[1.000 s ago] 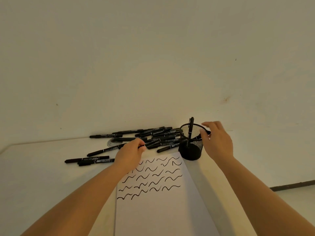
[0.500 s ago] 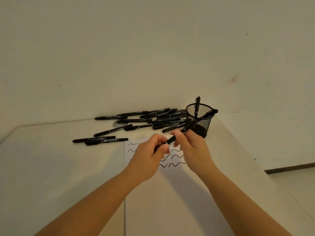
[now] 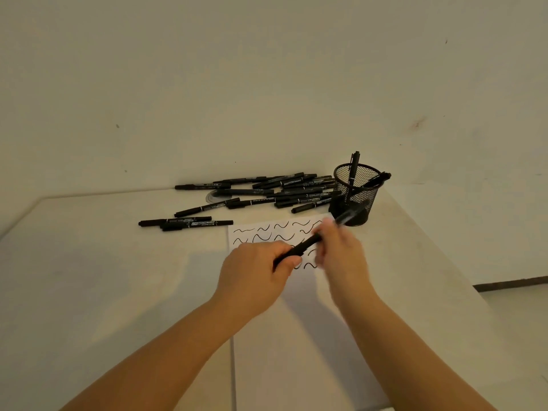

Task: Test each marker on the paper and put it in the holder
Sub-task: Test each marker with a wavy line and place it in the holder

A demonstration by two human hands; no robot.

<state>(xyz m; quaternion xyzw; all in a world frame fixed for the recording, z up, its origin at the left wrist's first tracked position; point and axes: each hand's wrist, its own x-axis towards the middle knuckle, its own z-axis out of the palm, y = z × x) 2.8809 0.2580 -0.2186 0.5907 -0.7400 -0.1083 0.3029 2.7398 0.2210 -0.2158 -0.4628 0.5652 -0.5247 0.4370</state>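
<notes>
My left hand [image 3: 258, 272] grips the lower end of a black marker [image 3: 299, 249] held above the white paper [image 3: 296, 336]. My right hand [image 3: 341, 256], blurred by motion, is closed on the marker's upper part, and a dark blurred piece that may be the cap [image 3: 350, 216] sticks out past its fingers. The paper carries rows of black wavy test strokes [image 3: 267, 232]. A black mesh holder [image 3: 355, 194] stands beyond the paper's far right corner with two markers [image 3: 354, 167] in it. A pile of several black markers [image 3: 284, 191] lies left of the holder.
Three more markers [image 3: 186, 223] lie apart on the white table [image 3: 89, 277], left of the paper. A bare wall rises right behind the pile. The table's right edge runs close to the holder, with floor and a dark skirting strip [image 3: 510, 284] beyond it.
My left hand lifted a marker from the pile and my right hand left the holder. Both hands met over the paper, and my right hand now pulls along the marker.
</notes>
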